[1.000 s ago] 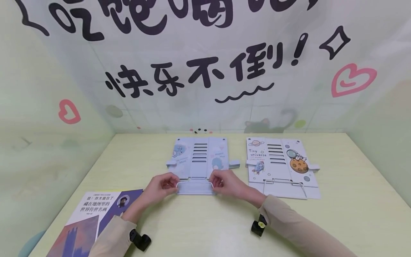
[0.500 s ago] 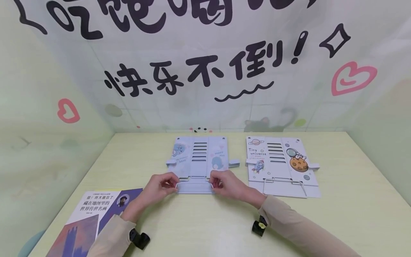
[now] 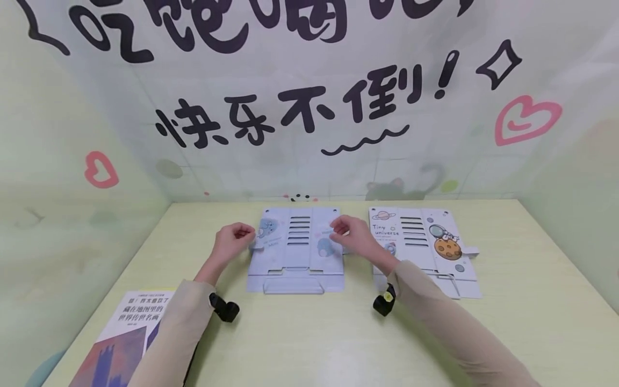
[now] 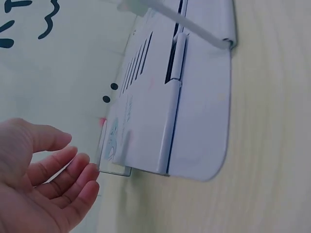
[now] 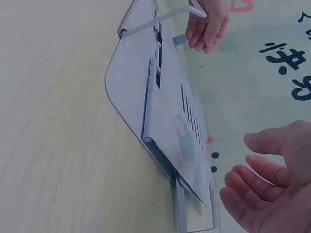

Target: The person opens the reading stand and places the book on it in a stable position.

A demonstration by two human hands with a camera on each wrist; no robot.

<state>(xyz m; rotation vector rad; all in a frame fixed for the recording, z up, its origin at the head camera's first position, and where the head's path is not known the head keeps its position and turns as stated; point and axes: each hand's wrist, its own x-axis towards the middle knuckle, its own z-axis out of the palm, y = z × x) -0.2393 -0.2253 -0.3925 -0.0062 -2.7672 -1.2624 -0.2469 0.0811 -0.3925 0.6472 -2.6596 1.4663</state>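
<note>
Our slack, empty left grip (image 3: 231,242) and right grip (image 3: 356,236) flank the stand (image 3: 300,255): wire rest (image 4: 189,24) out, book (image 3: 120,341) still off it.

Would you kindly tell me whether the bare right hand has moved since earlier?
Yes, the right hand moved from the front toward the back of the pale blue slotted stand.

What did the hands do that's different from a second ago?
The left hand and right hand let go of the wire bracket on the pale blue book stand. They moved forward, away from the person, to the stand's two sides. That stand, the Tiny universe book stand and the book stayed put.
</note>
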